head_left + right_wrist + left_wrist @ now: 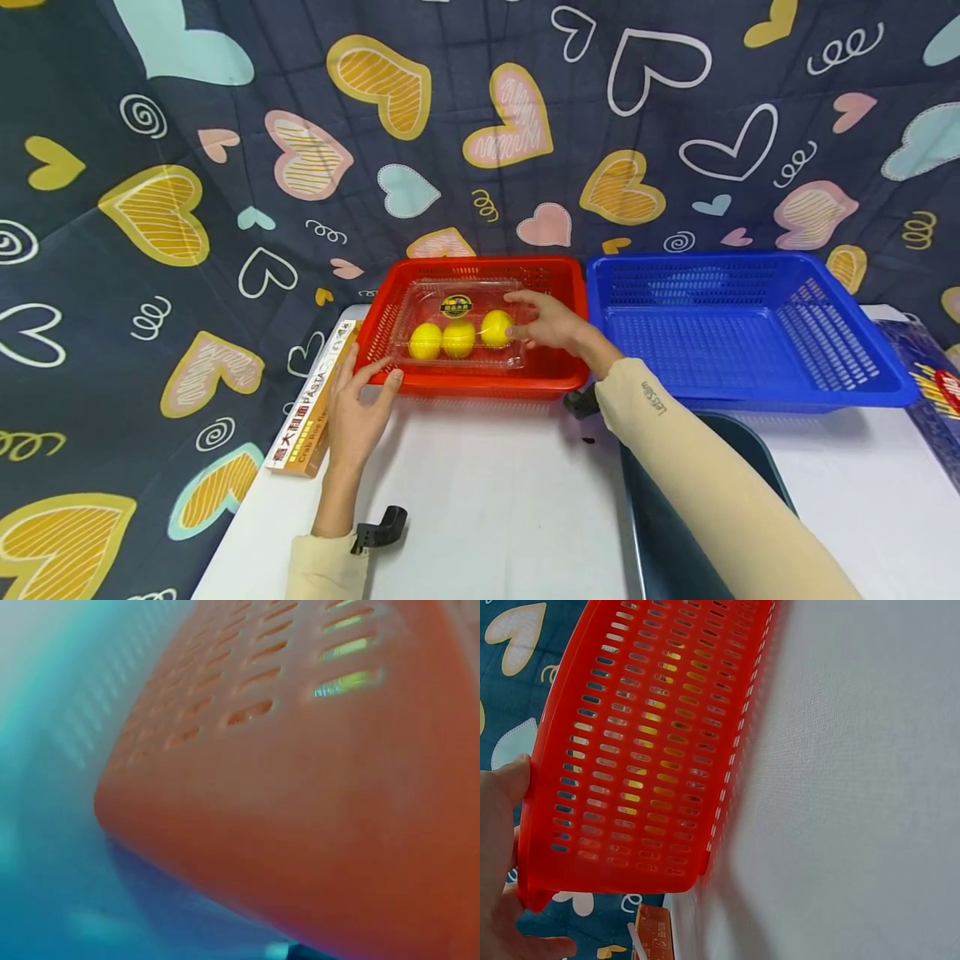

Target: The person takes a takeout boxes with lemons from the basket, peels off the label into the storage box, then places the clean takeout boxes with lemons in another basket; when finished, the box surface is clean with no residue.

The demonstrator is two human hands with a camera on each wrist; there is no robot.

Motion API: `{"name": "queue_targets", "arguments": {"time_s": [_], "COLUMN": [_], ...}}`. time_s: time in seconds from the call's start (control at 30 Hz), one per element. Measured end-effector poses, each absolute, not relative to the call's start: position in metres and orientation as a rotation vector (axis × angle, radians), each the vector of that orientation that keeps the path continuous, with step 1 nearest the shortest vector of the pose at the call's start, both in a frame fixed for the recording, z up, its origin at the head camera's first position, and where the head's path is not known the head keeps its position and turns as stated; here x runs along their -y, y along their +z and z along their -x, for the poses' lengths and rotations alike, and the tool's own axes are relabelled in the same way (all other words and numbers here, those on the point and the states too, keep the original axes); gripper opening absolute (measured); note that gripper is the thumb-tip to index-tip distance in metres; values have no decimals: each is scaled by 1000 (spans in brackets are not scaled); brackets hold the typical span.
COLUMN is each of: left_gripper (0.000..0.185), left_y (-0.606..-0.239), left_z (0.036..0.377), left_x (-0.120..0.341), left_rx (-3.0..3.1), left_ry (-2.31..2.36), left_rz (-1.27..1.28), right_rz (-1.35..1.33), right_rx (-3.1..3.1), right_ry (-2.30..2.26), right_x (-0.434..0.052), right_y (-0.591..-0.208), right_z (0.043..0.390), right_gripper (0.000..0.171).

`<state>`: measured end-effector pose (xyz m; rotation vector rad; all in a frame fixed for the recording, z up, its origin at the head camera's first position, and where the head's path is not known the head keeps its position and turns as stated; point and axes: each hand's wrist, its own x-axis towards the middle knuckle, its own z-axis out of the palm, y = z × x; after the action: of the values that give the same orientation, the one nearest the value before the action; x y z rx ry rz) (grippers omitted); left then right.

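A clear plastic fruit box (pixel 483 287) with a dark label on its lid lies in the red basket (pixel 465 385). Several yellow round fruits, possibly lemons (pixel 459 339), show through the plastic. My right hand (pixel 551 321) reaches over the basket's right part, fingers and thumb spread over the right end of the box; I cannot tell how firmly they touch it. My left hand (pixel 360 412) is at the basket's front left corner, fingers extended by the rim. In the left wrist view, its fingers (pixel 514 780) meet the red rim. The right wrist view shows only basket walls.
A blue basket (pixel 750 398) adjoins the red one on the right. Below my right forearm is a dark teal bin (pixel 667 533). A pasta box (pixel 311 408) stands left of the red basket, and a dark blue package (pixel 926 375) lies far right. Heart-patterned cloth hangs behind.
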<state>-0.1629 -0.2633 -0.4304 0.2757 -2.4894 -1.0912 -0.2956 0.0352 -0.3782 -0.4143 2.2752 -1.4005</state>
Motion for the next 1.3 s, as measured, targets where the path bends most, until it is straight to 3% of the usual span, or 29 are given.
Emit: {"name": "queue_targets", "arguments": {"time_s": [0.3,0.53,0.7,1.0,1.3], "left_gripper": [43,43,41,40,40], "left_y": [-426,-426,-427,-427,-430], "left_z": [164,163,163,161,163], "left_x": [265,266,266,264,261], "left_rx": [2477,2483,2468,2467,2480], "left_ry": [-1097,-1089,-1092,-1105,-1092], "left_rz": [-291,-304,-282,-281,-287], "right_rz": [372,356,319,294,456], "right_rx": [-2197,-2216,-2219,-2144,-2349], "right_ry": [-1503,-1575,-1604,-1593,-1542], "right_x": [-34,-30,-30,-35,-42], "right_y": [-369,-368,-371,-369,-370], "right_z": [303,302,301,298,295], "right_gripper": [67,41,33,61,60]}}
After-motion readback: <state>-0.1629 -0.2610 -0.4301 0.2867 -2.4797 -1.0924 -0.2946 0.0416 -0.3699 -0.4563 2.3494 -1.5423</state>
